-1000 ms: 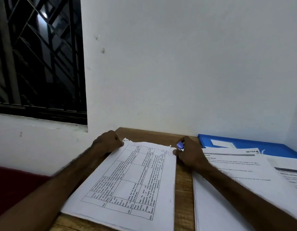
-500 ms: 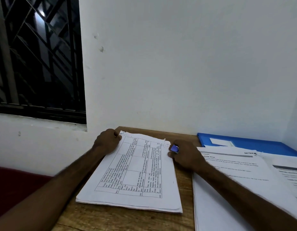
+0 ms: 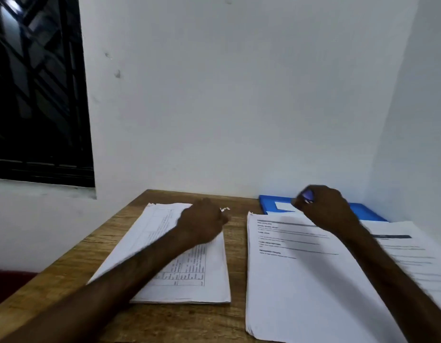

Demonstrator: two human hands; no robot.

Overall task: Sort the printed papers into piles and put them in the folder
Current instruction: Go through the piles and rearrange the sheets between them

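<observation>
Squaring the far corner of the table-printed stack (image 3: 204, 273) is judged to be the step in hand. The stack lies flat on the worktop (image 3: 236, 243), left of a second pile of text pages (image 3: 301, 280), with a bare strip of wood between them. A third pile (image 3: 412, 256) lies just beside the second at the right. The blue folder (image 3: 368, 211) is laid flat against the wall behind the piles.

The left hand (image 3: 202, 224) is rested on the stack's far right corner with fingers curled; whether sheets are pinched cannot be told through the blur. The right hand (image 3: 326, 209) is held raised over the folder, its fingers closed round a small purple object (image 3: 307, 195), perhaps a stapler, though this cannot be confirmed.

For the step to be done well, the edges should be brought flush first. The corner should be pressed down so that no sheet slips, and the piles should be left apart so that sorted sets are not mixed.
</observation>
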